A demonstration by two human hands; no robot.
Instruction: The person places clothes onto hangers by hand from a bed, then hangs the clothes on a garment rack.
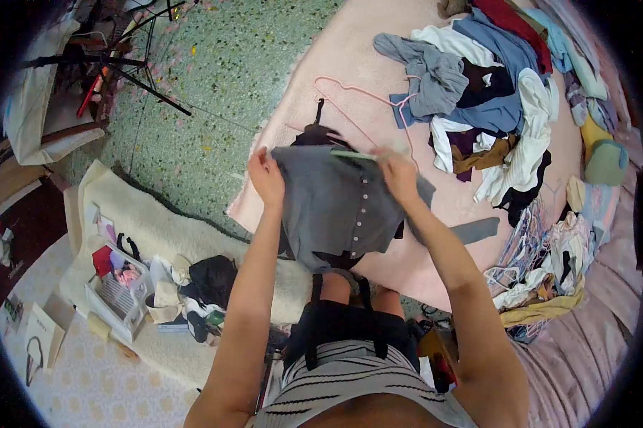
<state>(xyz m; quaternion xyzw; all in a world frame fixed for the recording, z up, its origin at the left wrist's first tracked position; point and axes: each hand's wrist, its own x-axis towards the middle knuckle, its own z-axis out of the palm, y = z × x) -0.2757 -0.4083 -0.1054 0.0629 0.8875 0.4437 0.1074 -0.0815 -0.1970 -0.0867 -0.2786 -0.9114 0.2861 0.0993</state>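
A grey buttoned cardigan [328, 207] hangs spread between my two hands, with a row of pale buttons down its front. My left hand [266, 177] is closed on its upper left edge. At the upper right edge my right hand [398, 175], slightly blurred, has its fingers closed on the cloth. A pale strip [351, 154] shows along the top edge between the hands. Beneath and behind the cardigan lies a black garment [320, 134], mostly covered. One grey sleeve [475, 230] stretches out over the bed to the right.
Pink hangers [350, 87] lie on the pink bedspread [321, 64] beyond my hands. A heap of clothes [492, 93] covers the bed's far right, with a bundle of hangers [524, 242] nearer. A white basket [125, 303] and small items sit at left. A black stand [146, 64] is on the floor.
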